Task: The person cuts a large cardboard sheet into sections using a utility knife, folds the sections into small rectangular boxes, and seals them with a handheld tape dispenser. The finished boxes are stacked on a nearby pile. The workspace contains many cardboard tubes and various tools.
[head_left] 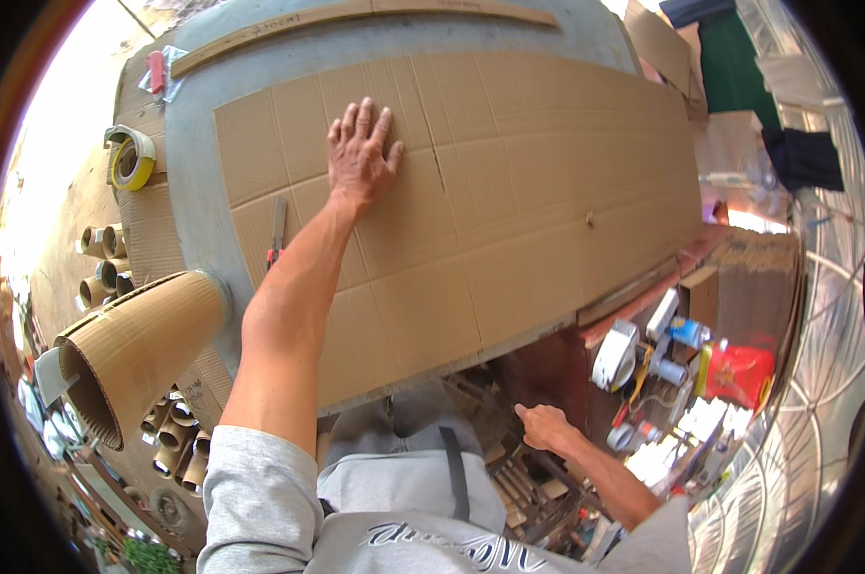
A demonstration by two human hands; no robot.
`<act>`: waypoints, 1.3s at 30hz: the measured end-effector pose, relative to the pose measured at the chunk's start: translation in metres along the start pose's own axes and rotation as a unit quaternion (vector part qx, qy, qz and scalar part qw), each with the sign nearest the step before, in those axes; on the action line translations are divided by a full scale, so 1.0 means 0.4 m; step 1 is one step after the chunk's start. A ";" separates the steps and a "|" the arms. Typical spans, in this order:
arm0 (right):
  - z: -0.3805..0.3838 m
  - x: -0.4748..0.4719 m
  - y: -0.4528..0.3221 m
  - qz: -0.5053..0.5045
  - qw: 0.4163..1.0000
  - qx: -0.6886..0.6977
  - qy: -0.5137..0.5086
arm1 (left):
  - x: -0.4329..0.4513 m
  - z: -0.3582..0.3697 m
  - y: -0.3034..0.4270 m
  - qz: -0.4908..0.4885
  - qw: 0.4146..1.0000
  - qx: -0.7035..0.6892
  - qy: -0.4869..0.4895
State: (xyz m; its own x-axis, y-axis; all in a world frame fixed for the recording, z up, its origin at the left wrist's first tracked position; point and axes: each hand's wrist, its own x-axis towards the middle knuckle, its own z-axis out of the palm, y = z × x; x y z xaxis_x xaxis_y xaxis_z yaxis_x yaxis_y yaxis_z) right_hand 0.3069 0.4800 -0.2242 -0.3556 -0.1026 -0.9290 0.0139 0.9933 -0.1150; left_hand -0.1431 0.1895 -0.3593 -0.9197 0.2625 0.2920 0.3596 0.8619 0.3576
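My left hand (362, 154) lies flat on a large creased sheet of corrugated cardboard (540, 165), its fingers a little apart. A long slit (439, 168) runs through the sheet just to the right of this hand. Partly hidden behind my left forearm, a utility knife (279, 226) with a red-and-black handle rests on the cardboard. My right hand (545, 428) hangs beyond the table's near edge, fingers curled in and nothing visible in them. A small torn spot (589, 219) marks the right part of the sheet.
A wooden strip (375, 11) with handwriting lies across the table's far side. Tape rolls (132, 163) and a rolled cardboard tube (145, 337) sit at the left edge. More tubes (177, 438) stand on the ground. To the right, a cluttered surface holds a tape dispenser (615, 355) and a red container (739, 377).
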 end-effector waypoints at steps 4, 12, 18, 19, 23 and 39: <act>-0.267 0.024 -0.072 -0.078 0.936 0.207 0.275 | -0.002 -0.016 -0.006 -0.002 1.000 0.002 0.003; -0.747 0.454 -0.190 -0.147 0.810 0.206 0.529 | 0.004 -0.014 0.000 -0.003 1.000 -0.004 0.000; -0.785 0.532 -0.179 -0.134 0.835 0.167 0.506 | 0.007 -0.023 0.005 -0.017 1.000 -0.005 -0.015; -0.782 0.530 -0.178 -0.131 0.836 0.168 0.505 | 0.007 -0.025 0.007 -0.020 1.000 -0.005 -0.018; -0.767 0.511 -0.181 -0.116 0.857 0.159 0.476 | 0.002 -0.029 0.010 -0.026 0.999 -0.008 -0.025; -0.721 0.425 -0.159 -0.096 0.904 0.102 0.403 | 0.006 -0.029 0.014 -0.020 0.999 0.008 -0.027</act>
State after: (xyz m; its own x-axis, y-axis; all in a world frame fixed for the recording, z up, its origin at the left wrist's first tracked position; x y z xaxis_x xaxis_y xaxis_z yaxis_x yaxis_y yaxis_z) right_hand -0.0240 0.4150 -0.2736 -0.9346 -0.1169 -0.3361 0.0233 0.9224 -0.3856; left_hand -0.1417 0.1899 -0.3463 -0.9406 0.2497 0.2299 0.3199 0.8787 0.3544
